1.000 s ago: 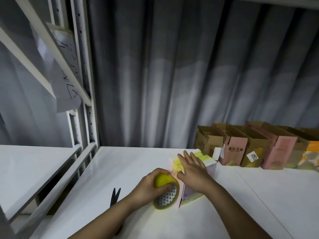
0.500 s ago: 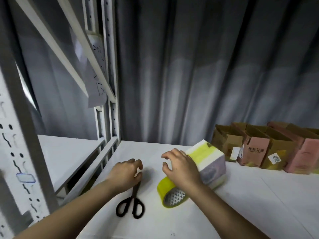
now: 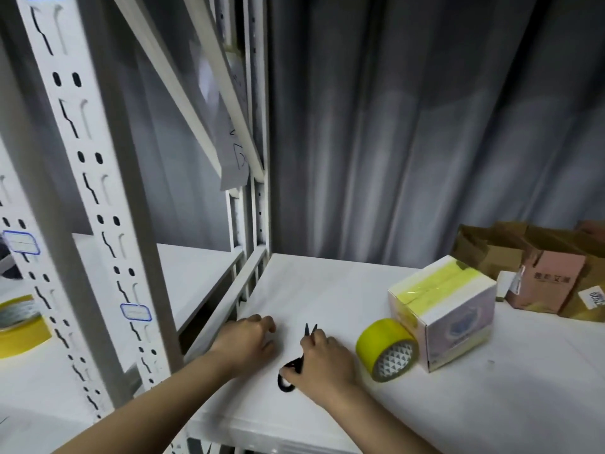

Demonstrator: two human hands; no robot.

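View from the head camera, looking down on a white shelf board (image 3: 327, 286). Lower centre: the right hand (image 3: 322, 365) lies over a pair of black scissors (image 3: 297, 363), fingers curled round the shanks and thumb at the handle ring. The blade tips show just above the knuckles, and the scissors seem to rest flat on the board. Just to the left and clear of them, the left hand (image 3: 245, 345) rests on the board with fingers loosely bent, holding nothing. Right of the scissors, a roll of yellow tape (image 3: 388, 350) stands on its edge, close against a white box (image 3: 458, 319) whose top is sealed with yellow tape. At the right edge of the frame, behind the box, is a row of brown and pink cartons (image 3: 540, 276). A grey curtain (image 3: 425, 126) fills the background. On the left is a perforated rack upright (image 3: 98, 191), and a second tape roll (image 3: 19, 326) sits at the far left edge.
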